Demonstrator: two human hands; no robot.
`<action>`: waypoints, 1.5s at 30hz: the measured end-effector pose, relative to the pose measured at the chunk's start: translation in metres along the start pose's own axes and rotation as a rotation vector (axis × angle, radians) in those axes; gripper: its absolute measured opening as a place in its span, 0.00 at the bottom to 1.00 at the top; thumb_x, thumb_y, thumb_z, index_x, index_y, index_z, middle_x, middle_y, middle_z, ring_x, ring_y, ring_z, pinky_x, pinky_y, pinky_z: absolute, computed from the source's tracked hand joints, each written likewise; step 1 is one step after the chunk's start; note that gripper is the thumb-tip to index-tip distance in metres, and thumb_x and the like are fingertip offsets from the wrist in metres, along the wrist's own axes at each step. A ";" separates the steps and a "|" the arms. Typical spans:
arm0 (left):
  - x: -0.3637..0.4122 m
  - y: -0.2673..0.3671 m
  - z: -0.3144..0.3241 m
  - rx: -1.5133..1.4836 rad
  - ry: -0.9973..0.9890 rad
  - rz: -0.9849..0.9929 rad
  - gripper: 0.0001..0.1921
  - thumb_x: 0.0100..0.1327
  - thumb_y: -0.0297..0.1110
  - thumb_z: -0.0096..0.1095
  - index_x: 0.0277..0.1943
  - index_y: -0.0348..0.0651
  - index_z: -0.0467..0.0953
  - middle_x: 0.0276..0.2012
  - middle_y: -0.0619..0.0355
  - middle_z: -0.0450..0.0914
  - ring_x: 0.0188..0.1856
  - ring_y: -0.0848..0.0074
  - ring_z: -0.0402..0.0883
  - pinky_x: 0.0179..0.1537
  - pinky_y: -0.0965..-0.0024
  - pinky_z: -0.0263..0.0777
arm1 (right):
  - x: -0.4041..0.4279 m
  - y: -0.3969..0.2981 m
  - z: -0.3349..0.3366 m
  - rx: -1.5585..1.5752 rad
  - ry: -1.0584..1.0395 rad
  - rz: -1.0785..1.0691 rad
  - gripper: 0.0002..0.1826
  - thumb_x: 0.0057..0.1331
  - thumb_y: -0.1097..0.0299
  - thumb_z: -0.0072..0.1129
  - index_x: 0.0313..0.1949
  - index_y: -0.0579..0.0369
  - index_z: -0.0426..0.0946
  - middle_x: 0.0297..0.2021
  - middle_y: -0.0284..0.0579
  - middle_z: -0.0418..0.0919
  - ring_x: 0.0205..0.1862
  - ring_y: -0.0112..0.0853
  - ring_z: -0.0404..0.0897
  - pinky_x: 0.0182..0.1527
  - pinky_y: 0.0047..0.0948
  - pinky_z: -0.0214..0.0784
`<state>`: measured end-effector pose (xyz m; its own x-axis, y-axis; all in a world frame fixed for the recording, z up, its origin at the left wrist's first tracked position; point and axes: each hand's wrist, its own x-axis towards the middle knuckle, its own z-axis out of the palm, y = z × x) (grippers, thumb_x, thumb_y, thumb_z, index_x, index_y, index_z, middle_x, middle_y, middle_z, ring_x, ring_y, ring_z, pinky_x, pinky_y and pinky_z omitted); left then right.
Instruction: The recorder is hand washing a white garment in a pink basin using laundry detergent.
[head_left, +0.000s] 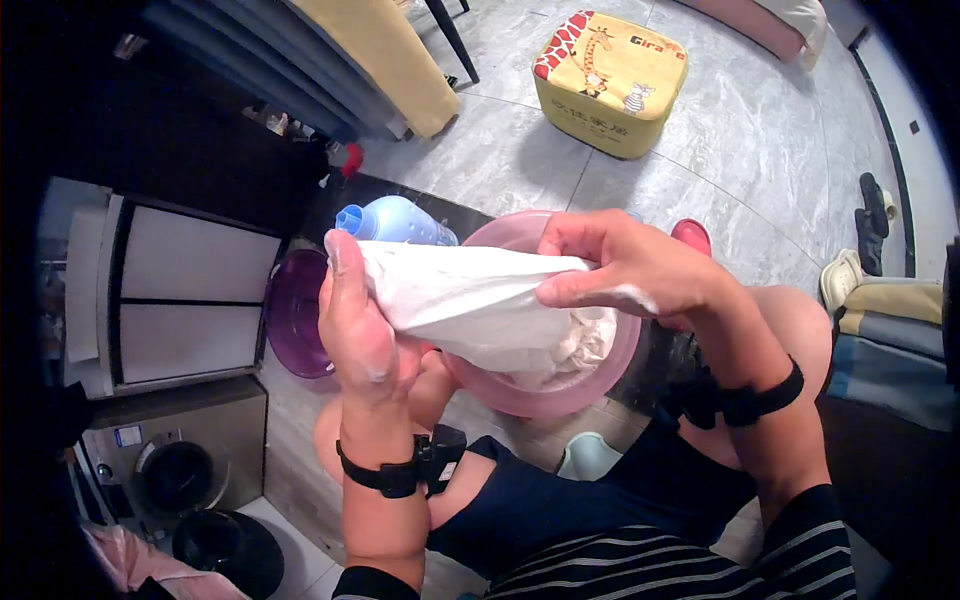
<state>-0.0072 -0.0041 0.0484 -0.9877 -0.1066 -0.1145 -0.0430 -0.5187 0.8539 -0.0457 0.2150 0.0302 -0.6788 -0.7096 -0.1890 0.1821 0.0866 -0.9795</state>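
Note:
Stretched between my hands is a white cloth (465, 296), held above a pink plastic basin (517, 405). My left hand (364, 330) grips its left end, thumb up along the edge. The thumb and fingers of my right hand (622, 266) pinch the right end. Whitish suds show on both hands. Part of the cloth hangs down into the basin, where wet, crumpled fabric (592, 337) lies; I cannot tell whether it is the same piece. A blue plastic detergent bottle (405, 219) is behind the cloth, beside the basin's far left rim.
A purple basin (296, 315) sits to the left, near a front-loading washing machine (180, 472) and a black bin (232, 555). Beyond is a yellow giraffe-print stool (611, 86) on grey tiles. Curtains (367, 67) hang at upper left. A pale plastic object (589, 456) lies between my legs.

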 end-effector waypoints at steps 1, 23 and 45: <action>0.000 -0.001 -0.001 0.002 0.020 -0.013 0.24 0.70 0.49 0.36 0.48 0.31 0.66 0.39 0.47 0.77 0.40 0.63 0.80 0.43 0.62 0.75 | 0.000 0.000 0.001 0.077 0.003 -0.044 0.12 0.60 0.64 0.62 0.34 0.58 0.71 0.29 0.31 0.73 0.33 0.16 0.68 0.35 0.17 0.61; -0.004 -0.076 0.019 -0.281 0.085 -0.490 0.20 0.69 0.46 0.41 0.53 0.39 0.67 0.50 0.56 0.74 0.52 0.72 0.73 0.55 0.65 0.66 | 0.047 0.031 0.043 -0.635 0.736 -0.305 0.08 0.63 0.64 0.53 0.35 0.54 0.71 0.22 0.41 0.74 0.24 0.32 0.76 0.28 0.32 0.68; 0.008 -0.028 -0.008 0.019 -0.028 -0.056 0.21 0.67 0.46 0.47 0.51 0.36 0.68 0.45 0.53 0.76 0.47 0.68 0.76 0.51 0.64 0.68 | 0.021 0.043 0.025 -0.430 0.062 -0.206 0.21 0.62 0.54 0.56 0.43 0.60 0.71 0.37 0.45 0.76 0.39 0.28 0.74 0.42 0.27 0.65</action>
<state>-0.0129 0.0027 0.0193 -0.9874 -0.0538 -0.1487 -0.1013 -0.5069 0.8560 -0.0344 0.1860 -0.0142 -0.7134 -0.7004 0.0215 -0.2629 0.2391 -0.9347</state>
